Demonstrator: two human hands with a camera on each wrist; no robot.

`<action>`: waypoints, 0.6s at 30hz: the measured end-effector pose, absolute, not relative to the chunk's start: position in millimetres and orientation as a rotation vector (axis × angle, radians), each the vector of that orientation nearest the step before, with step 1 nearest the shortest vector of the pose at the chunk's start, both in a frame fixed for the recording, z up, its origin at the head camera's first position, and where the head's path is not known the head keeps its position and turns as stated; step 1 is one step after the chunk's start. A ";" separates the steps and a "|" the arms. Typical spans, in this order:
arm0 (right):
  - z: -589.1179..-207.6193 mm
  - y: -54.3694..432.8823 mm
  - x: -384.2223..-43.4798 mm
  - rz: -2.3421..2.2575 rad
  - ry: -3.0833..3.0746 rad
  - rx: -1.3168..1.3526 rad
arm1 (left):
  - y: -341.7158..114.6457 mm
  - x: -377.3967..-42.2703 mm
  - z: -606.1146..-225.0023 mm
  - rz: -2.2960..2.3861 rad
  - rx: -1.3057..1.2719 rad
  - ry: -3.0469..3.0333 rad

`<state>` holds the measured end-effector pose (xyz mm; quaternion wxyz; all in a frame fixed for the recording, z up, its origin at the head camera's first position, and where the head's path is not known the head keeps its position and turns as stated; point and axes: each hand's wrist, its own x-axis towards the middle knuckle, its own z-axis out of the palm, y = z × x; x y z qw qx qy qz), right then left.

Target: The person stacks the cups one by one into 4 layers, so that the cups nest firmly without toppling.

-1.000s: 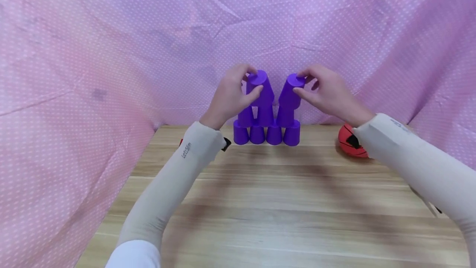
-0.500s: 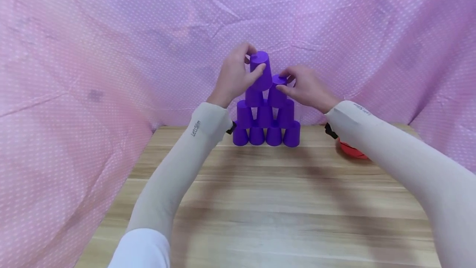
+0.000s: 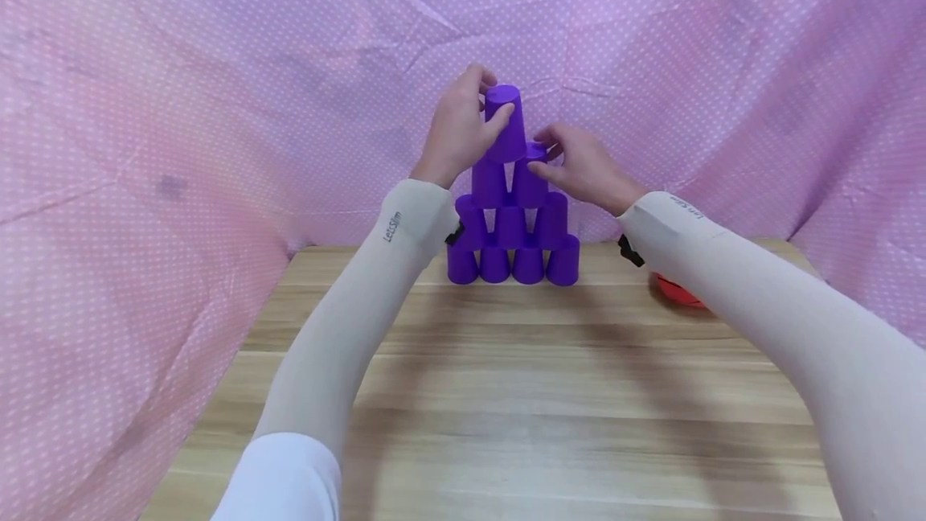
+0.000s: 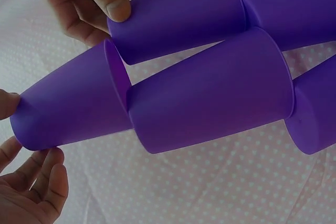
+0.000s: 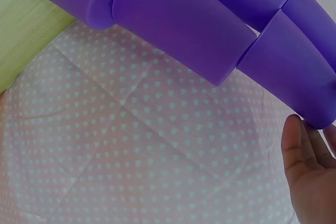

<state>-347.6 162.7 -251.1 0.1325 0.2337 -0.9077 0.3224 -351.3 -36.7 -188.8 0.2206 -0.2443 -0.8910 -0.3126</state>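
Note:
A pyramid of upside-down purple cups (image 3: 510, 225) stands in rows on the table. My left hand (image 3: 459, 125) grips the topmost cup (image 3: 505, 123) round its base end, thumb in front. In the left wrist view, that cup's rim (image 4: 116, 69) sits slightly tilted at the base of a cup (image 4: 210, 95) in the third row. My right hand (image 3: 582, 167) pinches the other third-row cup (image 3: 530, 182) near its base. Seen from the right wrist, the fingers (image 5: 294, 140) curl at that base, with the thumb out of that view.
A red ball-like object with black lines (image 3: 676, 292) lies on the wooden table (image 3: 506, 408) at the right, partly behind the right sleeve (image 3: 723, 264). A pink dotted cloth (image 3: 325, 87) hangs close behind the cups.
Both hands held cups over the second row. The right cup came to rest in the third row beside another cup; the left hand raised its cup to the top.

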 end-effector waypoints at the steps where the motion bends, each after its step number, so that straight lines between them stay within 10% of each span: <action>1: -251.2 162.3 -347.5 0.933 -2.640 0.677 | -36.1 -352.2 -188.8 -0.863 -0.670 -2.471; 18: -251.4 155.4 -346.3 0.955 -2.750 0.686 | -38.8 -360.0 -193.4 -0.881 -0.631 -2.529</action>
